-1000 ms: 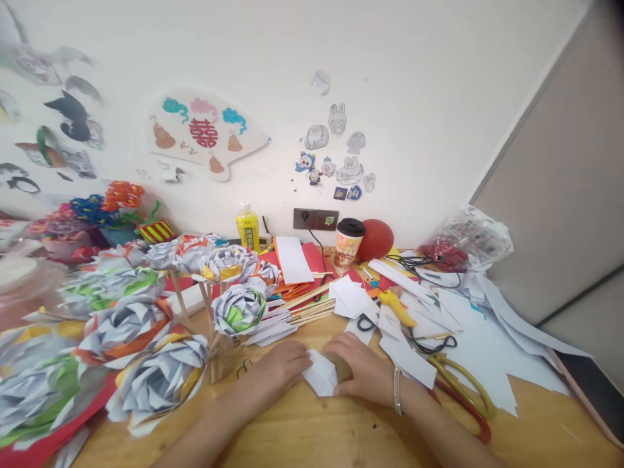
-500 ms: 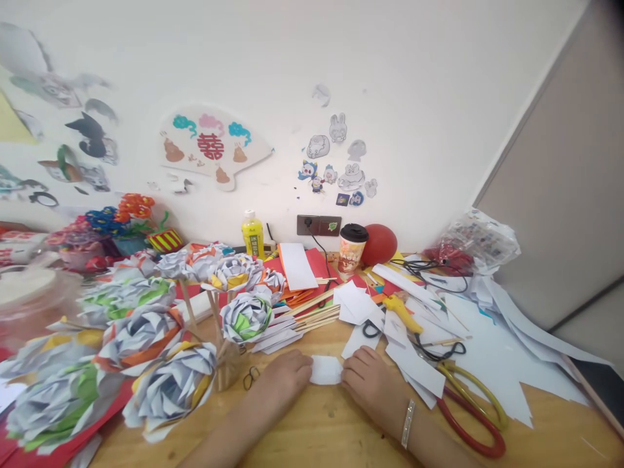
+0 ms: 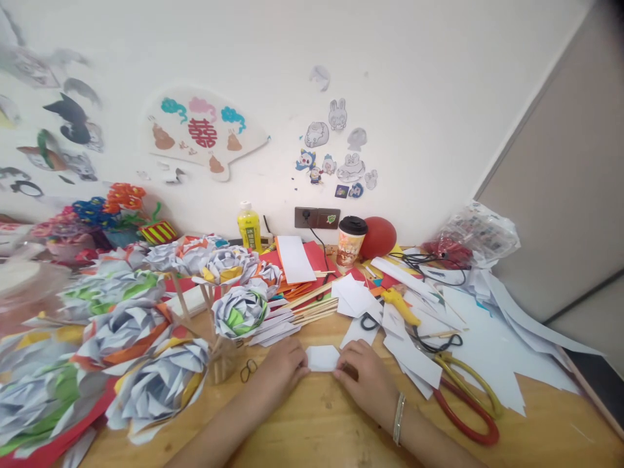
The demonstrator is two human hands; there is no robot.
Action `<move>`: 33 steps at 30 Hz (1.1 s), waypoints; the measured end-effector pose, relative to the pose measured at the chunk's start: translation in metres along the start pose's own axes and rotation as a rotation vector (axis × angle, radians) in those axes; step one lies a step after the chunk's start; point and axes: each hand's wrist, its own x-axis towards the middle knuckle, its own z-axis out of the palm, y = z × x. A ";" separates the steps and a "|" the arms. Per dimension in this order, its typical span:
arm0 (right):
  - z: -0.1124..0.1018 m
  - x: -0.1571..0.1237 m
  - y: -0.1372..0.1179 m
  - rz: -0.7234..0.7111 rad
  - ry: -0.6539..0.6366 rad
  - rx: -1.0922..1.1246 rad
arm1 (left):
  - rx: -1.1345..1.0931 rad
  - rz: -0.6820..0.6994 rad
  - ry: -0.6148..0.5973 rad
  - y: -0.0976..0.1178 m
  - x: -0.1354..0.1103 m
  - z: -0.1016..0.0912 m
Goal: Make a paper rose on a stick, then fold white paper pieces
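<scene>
A small white piece of folded paper is held between my two hands, just above or on the wooden table. My left hand pinches its left end, fingers closed. At its right end my right hand grips the paper between thumb and fingers; a bracelet circles that wrist. Beyond the hands lie loose white paper pieces and a bundle of thin wooden sticks with white paper strips at their ends. Several folded paper flowers in white with coloured petals stand to the left.
Scissors with red and yellow handles lie right of my right hand, near a yellow glue gun. Behind stand a lidded paper cup, a red balloon and a yellow drink bottle. Large white sheets cover the right side.
Both hands still hold the paper and have moved slightly up in the view with it. My right thumb now shows beneath the fingers. The camera has shifted a little.
</scene>
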 end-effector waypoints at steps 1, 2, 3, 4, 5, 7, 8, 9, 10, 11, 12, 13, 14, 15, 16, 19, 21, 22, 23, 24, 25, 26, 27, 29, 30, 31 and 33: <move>0.001 0.001 0.000 0.015 0.000 0.007 | -0.008 -0.009 0.002 0.001 0.000 0.000; 0.002 0.002 0.000 0.031 0.004 0.007 | -0.016 -0.024 0.010 0.002 0.000 0.000; 0.003 0.003 0.000 0.046 0.010 0.002 | -0.022 -0.046 0.024 0.003 0.000 0.000; 0.004 0.004 0.000 0.060 0.018 -0.007 | -0.026 -0.073 0.039 0.005 0.000 0.000; 0.005 0.005 -0.001 0.071 0.028 -0.018 | -0.025 -0.101 0.054 0.007 0.000 0.000; 0.008 0.006 -0.002 0.076 0.053 -0.035 | -0.009 -0.156 0.077 0.012 0.000 0.000; 0.009 0.007 -0.002 0.074 0.062 -0.042 | 0.006 -0.181 0.083 0.014 0.001 0.000; 0.010 0.007 -0.003 0.071 0.070 -0.048 | 0.022 -0.204 0.085 0.016 0.001 0.000; 0.010 0.007 -0.003 0.066 0.074 -0.058 | 0.037 -0.223 0.089 0.017 0.002 0.000; 0.011 0.007 -0.004 0.064 0.076 -0.071 | 0.053 -0.236 0.092 0.018 0.002 0.000; 0.011 0.007 -0.004 0.067 0.077 -0.088 | 0.071 -0.240 0.097 0.019 0.001 0.000; 0.012 0.007 -0.005 0.071 0.076 -0.108 | 0.092 -0.235 0.109 0.020 0.001 0.001; 0.012 0.007 -0.005 0.075 0.076 -0.129 | 0.118 -0.220 0.127 0.021 0.000 0.001; 0.013 0.007 -0.006 0.078 0.078 -0.150 | 0.152 -0.190 0.144 0.021 -0.001 0.002; 0.014 0.007 -0.006 0.080 0.082 -0.167 | 0.189 -0.143 0.156 0.022 -0.001 0.003; 0.016 0.006 -0.005 0.075 0.099 -0.188 | 0.278 0.074 0.150 0.023 -0.002 0.008; 0.018 0.006 -0.004 0.067 0.106 -0.185 | 0.316 0.179 0.149 0.024 -0.002 0.011; 0.018 0.005 -0.004 0.066 0.107 -0.184 | 0.331 0.202 0.155 0.023 -0.003 0.011; 0.018 0.005 -0.003 0.068 0.108 -0.182 | 0.350 0.208 0.155 0.023 -0.003 0.010; 0.018 0.005 -0.002 0.074 0.110 -0.178 | 0.370 0.204 0.143 0.022 -0.003 0.007; 0.017 0.005 -0.002 0.084 0.110 -0.170 | 0.389 0.201 0.116 0.021 -0.004 0.003; 0.016 0.004 -0.002 0.096 0.109 -0.158 | 0.408 0.198 0.076 0.020 -0.005 -0.002; 0.014 0.005 -0.002 0.109 0.105 -0.142 | 0.426 0.194 0.031 0.020 -0.006 -0.007; 0.011 0.005 -0.002 0.132 0.089 -0.107 | 0.445 0.182 -0.050 0.018 -0.009 -0.019; 0.010 0.006 -0.002 0.142 0.080 -0.091 | 0.442 0.175 -0.073 0.017 -0.010 -0.024; 0.009 0.006 -0.002 0.151 0.071 -0.075 | 0.431 0.165 -0.087 0.016 -0.011 -0.028; 0.007 0.007 -0.001 0.165 0.060 -0.050 | 0.389 0.143 -0.095 0.014 -0.014 -0.034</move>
